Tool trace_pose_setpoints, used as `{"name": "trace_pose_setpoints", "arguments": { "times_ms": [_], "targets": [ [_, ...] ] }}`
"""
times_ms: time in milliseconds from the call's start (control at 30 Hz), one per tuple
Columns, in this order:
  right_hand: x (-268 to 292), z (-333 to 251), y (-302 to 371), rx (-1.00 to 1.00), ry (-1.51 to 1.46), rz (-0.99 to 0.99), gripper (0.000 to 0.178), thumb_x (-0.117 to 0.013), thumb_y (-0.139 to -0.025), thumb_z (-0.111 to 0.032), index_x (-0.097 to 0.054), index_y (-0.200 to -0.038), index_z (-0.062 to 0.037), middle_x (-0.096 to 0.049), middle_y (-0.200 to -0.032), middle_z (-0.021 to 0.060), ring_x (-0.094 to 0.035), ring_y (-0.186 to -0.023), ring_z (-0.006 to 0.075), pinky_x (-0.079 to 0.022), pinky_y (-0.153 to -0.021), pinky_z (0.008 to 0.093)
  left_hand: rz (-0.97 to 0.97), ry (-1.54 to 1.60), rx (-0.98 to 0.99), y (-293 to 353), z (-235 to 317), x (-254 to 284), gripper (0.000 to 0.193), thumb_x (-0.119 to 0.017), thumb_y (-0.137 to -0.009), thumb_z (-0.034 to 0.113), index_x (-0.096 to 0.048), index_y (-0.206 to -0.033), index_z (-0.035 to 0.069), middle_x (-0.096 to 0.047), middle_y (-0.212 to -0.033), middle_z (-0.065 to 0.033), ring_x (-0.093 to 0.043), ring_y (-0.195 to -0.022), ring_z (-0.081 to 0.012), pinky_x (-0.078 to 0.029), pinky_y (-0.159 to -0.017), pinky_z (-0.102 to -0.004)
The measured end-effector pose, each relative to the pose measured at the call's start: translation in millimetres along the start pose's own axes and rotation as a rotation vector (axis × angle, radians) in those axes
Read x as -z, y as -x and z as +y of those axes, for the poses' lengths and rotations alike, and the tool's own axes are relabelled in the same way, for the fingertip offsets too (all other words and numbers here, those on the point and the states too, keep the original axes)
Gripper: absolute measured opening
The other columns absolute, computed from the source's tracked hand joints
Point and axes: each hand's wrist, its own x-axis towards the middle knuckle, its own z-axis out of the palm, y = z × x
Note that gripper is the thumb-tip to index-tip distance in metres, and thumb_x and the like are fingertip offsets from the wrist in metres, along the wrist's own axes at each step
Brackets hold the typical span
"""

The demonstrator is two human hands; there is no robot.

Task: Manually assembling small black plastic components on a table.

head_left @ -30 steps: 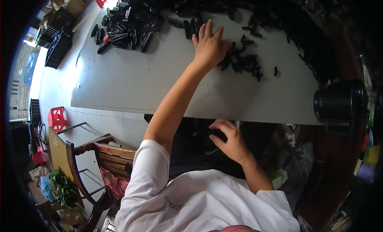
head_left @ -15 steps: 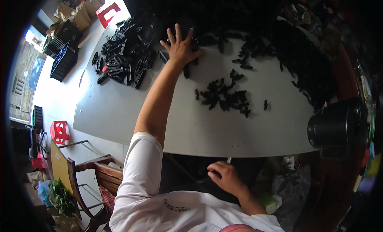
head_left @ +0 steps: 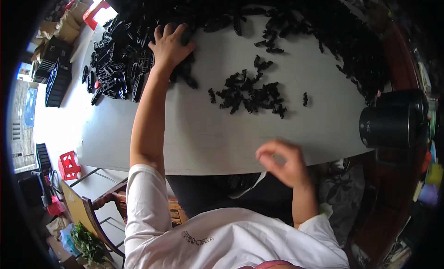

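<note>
Toward the far left of the smooth pale-grey table (head_left: 194, 139), the bare left hand (head_left: 169, 47) spreads, its grip loose, over heaped elongated black pieces (head_left: 115, 70); by the near edge, the blurred right hand (head_left: 287, 162) curls, its grip unclear.

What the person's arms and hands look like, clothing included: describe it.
Short, loose white fabric sleeves end near the elbows, leaving the forearms bare. The left hand is ungloved, without visible jewellery; the right hand, also ungloved, is blurred.
</note>
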Motion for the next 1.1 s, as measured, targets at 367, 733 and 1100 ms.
{"name": "trace_pose_setpoints", "arguments": {
  "times_ms": [367, 733, 1100],
  "targets": [
    [-5, 38, -55, 0.145, 0.841, 0.389, 0.014, -0.067, -0.076, -0.009, -0.056, -0.085, -0.0081, -0.051, -0.087, 0.0045, -0.058, -0.076, 0.0247, -0.048, -0.061, 0.0379, 0.028, 0.273, -0.203, 119, 15, 58, 0.056, -0.067, -0.062, 0.030, -0.056, -0.116, 0.025, -0.048, -0.120, -0.0096, -0.040, -0.118, -0.0331, -0.031, -0.093, -0.0526],
    [-33, 20, -17, 0.275, 0.633, 0.408, 0.013, -0.069, -0.072, -0.003, -0.059, -0.081, -0.0046, -0.058, -0.083, 0.0057, -0.058, -0.069, 0.0255, -0.046, -0.058, 0.0328, 0.254, 0.368, -0.285, 167, 17, 108, 0.035, -0.060, -0.083, 0.022, -0.057, -0.117, 0.018, -0.050, -0.118, -0.0090, -0.043, -0.115, -0.0311, -0.032, -0.096, -0.0535],
    [-57, 14, 32, 0.011, 0.080, 0.259, 0.008, -0.066, -0.078, -0.003, -0.059, -0.080, -0.0006, -0.054, -0.072, 0.0021, -0.051, -0.061, 0.0087, -0.040, -0.054, 0.0217, -0.268, 0.434, -0.211, 276, 18, 157, 0.028, -0.061, -0.081, 0.010, -0.056, -0.109, 0.014, -0.051, -0.084, -0.0063, -0.055, -0.070, -0.0239, -0.046, -0.061, -0.0354]
  ]
}}
